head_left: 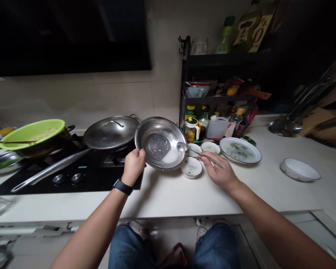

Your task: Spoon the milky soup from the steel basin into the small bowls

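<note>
My left hand (134,164) grips the near-left rim of a steel basin (145,136), tilted to the right above the counter. A little white liquid with small bits pools at its lower right. My right hand (220,168) is closed on the handle of a metal spoon (198,152), whose bowl is at the basin's right rim. Close by on the counter stand small white bowls: a near bowl (190,172), a back-left bowl (194,145) partly hidden by the spoon, and a back-right bowl (210,145). All hold whitish soup. A larger ribbed dish (260,155) holds soup with green bits.
On the black cooktop (98,185) sits a lidded pan (100,134), its long handle reaching forward-left. A green colander (56,123) with chopsticks is at far left. Behind the bowls stands a black shelf (212,99) of bottles. A white bowl (302,170) lies right.
</note>
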### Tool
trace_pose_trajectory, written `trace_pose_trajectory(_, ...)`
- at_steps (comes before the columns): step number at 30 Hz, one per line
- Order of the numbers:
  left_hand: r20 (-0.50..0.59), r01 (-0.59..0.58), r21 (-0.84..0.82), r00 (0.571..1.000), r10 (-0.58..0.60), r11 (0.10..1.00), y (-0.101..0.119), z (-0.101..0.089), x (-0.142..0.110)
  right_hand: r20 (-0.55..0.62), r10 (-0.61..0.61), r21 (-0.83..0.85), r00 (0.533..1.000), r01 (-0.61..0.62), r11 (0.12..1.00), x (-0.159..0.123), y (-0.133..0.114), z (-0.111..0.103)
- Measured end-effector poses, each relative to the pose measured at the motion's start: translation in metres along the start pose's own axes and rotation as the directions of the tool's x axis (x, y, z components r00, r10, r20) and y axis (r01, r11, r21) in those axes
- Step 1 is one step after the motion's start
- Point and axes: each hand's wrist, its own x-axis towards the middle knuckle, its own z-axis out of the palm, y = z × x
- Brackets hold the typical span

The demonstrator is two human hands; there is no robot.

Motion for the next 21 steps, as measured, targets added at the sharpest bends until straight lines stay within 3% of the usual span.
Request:
trace_pose_trajectory(4,0.007,-0.009,-0.009,1.000,0.009,1.000,0.003,0.001,-0.002,0.007,0.098,0.083,0.995,-0.098,0.992,0.015,0.010,0.035)
trace_pose_trajectory(7,0.014,-0.009,-0.014,1.000,0.009,1.000,0.004,0.002,-0.002,0.048,0.260,0.186,0.964,-0.265,0.946,0.019,0.014,0.049)
trace_pose_trajectory(9,0.019,-0.017,-0.020,1.000,0.017,1.000,0.004,0.002,-0.002,0.066,0.456,0.308,0.888,-0.452,0.837,0.022,0.015,0.054)
trace_pose_trajectory(12,0.015,-0.018,-0.023,1.000,0.018,1.000,0.004,0.001,-0.002,0.136,0.747,0.530,0.650,-0.685,0.500,0.028,0.016,0.058)
trace_pose_trajectory(14,0.011,-0.005,-0.022,1.000,0.005,1.000,0.004,-0.001,-0.001,0.202,0.823,0.600,0.531,-0.731,0.325,0.032,0.016,0.058)
trace_pose_trajectory(16,0.006,-0.001,-0.019,1.000,0.001,1.000,0.002,-0.004,0.000,0.229,0.838,0.618,0.495,-0.739,0.268,0.035,0.016,0.055)
trace_pose_trajectory(21,-0.003,-0.012,0.007,1.000,0.012,1.000,-0.002,-0.008,0.003,0.212,0.854,0.640,0.475,-0.728,0.247,0.037,0.012,0.037)
